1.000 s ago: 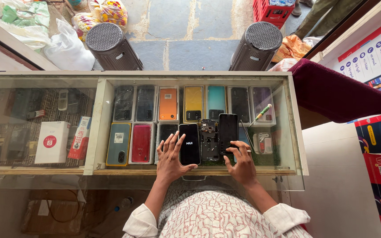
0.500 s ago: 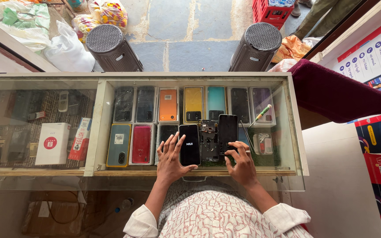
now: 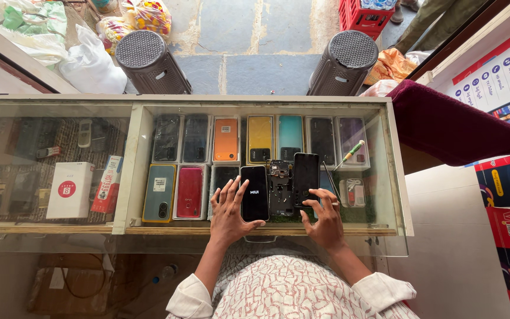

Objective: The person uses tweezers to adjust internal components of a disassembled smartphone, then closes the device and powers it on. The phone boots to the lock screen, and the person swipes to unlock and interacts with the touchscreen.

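Two phones lie flat on the glass tabletop (image 3: 385, 177) with an opened phone body (image 3: 280, 189), its circuit boards bare, between them. The left hand (image 3: 226, 212) rests beside the lit phone (image 3: 254, 193), fingers spread, thumb touching its lower edge; its grip is loose and open, holding nothing. The right hand (image 3: 324, 220) lies below the dark phone (image 3: 306, 179), fingertips at that phone's lower end, also spread and not closed on anything.

These phones look thin, stiff and smooth-faced, so they should slide easily on glass and are likely fragile if dropped; the long side edges seem the safest place to pinch them. The opened body looks delicate and is best lifted by its frame.

A green-handled screwdriver (image 3: 349, 155) lies just beyond to the right. The near edge of the tabletop runs close under both wrists, while its left half offers room
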